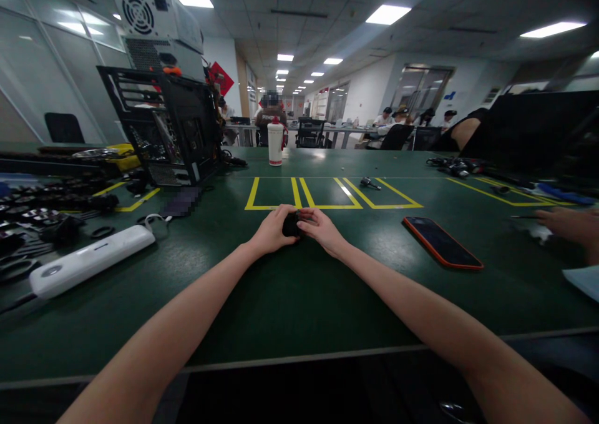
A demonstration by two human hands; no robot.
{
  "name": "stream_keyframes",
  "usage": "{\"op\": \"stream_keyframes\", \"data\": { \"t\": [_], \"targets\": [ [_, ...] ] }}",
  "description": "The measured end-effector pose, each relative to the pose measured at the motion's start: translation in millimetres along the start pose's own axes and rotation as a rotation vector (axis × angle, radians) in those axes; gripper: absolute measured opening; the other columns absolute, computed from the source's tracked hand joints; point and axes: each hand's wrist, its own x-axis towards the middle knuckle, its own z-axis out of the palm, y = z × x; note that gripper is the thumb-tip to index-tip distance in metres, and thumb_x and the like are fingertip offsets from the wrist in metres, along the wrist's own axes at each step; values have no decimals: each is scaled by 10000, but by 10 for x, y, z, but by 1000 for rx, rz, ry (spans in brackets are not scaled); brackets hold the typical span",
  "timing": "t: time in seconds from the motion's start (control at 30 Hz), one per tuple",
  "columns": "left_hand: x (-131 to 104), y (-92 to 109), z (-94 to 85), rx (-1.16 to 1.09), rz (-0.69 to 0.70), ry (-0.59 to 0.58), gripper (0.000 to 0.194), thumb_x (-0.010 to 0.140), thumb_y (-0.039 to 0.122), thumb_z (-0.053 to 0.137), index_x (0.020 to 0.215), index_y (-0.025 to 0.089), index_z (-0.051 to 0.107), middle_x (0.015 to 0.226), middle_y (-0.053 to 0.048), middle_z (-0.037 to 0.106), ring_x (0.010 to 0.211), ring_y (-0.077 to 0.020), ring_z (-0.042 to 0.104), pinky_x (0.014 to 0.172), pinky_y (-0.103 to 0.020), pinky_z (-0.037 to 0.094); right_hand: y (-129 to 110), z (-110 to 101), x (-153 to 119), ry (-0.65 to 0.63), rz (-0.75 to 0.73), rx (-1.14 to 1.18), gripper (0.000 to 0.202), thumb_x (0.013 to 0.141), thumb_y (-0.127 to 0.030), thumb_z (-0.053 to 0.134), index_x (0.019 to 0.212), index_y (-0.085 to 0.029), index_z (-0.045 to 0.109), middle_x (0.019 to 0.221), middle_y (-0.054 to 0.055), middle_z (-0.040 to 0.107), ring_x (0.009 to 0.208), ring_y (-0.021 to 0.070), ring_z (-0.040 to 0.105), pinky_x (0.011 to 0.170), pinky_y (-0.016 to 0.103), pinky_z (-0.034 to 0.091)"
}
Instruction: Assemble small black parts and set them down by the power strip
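Between my two hands, low over the green table [309,299], is a small dark, rounded object [291,224]; its kind I cannot make out. My left hand [274,230] wraps it from the left, thumb below and fingers on top. From the right, the fingertips of my right hand [321,229] close on its edge. Part of the object is hidden by the fingers. Just beyond my hands, yellow tape [269,208] marks out boxes on the tabletop.
An orange-cased phone [442,243] lies to the right. At left are a white power strip [93,260], a black computer case [163,127] and piled cables. A white cup [276,143] stands ahead, a small black part [369,183] inside the tape. Another person's hand [568,224] is far right.
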Motion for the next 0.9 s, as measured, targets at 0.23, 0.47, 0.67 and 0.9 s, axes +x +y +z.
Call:
{"op": "stream_keyframes", "data": {
  "t": [0.23,0.47,0.67,0.9],
  "targets": [
    [3,-13,-1,0,8,5,576,602,221,640,1104,211,357,1097,-59,460,1033,-233,469,883,-388,395,-12,-67,-66,-120,-51,-55,320,622,-207,667,912,-218,532,944,8,558,909,151,542,832,344,430],
    [4,4,-13,7,0,1,590,592,233,650,1107,214,361,1095,-56,462,1032,-234,467,882,-394,395,-6,-21,-8,9,0,-70,336,644,-245,643,960,-212,531,913,23,577,882,159,552,835,382,427],
    [1,7,-6,18,-12,9,594,589,224,649,1109,214,363,1100,-57,464,1035,-237,471,883,-395,396,7,-32,-12,-76,-38,-17,320,628,-201,653,930,-182,549,998,30,575,944,153,542,910,361,383],
    [3,18,-17,25,-10,6,600,581,230,654,1105,216,361,1086,-52,476,1020,-230,480,871,-386,398,3,-26,-12,-49,22,-22,230,679,-308,613,873,-216,529,910,18,567,876,155,543,766,354,458]
  ]
}}
